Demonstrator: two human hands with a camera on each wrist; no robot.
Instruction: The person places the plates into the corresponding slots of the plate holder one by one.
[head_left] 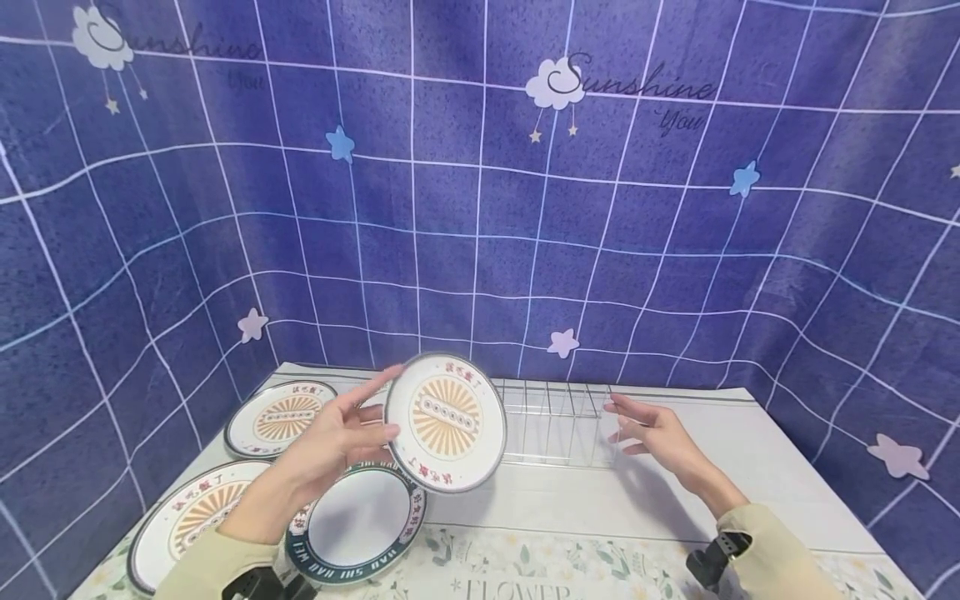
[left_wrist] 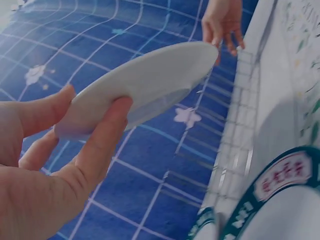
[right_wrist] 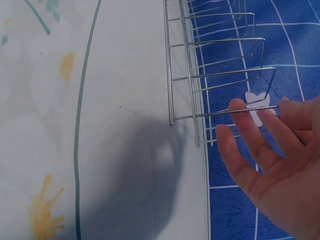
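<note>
My left hand (head_left: 330,446) pinches the rim of a white plate (head_left: 446,421) with an orange ray pattern and red characters. It holds the plate tilted up above the table, left of a silver wire rack (head_left: 555,425). In the left wrist view, the plate's pale underside (left_wrist: 150,75) shows, with fingers on both sides of the rim. At the rack's right end is my right hand (head_left: 660,437). The right wrist view shows its thumb and fingers (right_wrist: 240,162) around the end wire (right_wrist: 220,113). The rack stands on the table with no plates between its wires.
Two similar ray-patterned plates, a rear one (head_left: 281,417) and a front one (head_left: 191,508), lie on the left. Beside them lies a green-rimmed plate (head_left: 356,567). A pale cloth with printed flowers (head_left: 570,567) covers the table. Blue gridded fabric (head_left: 480,208) hangs behind and at the sides.
</note>
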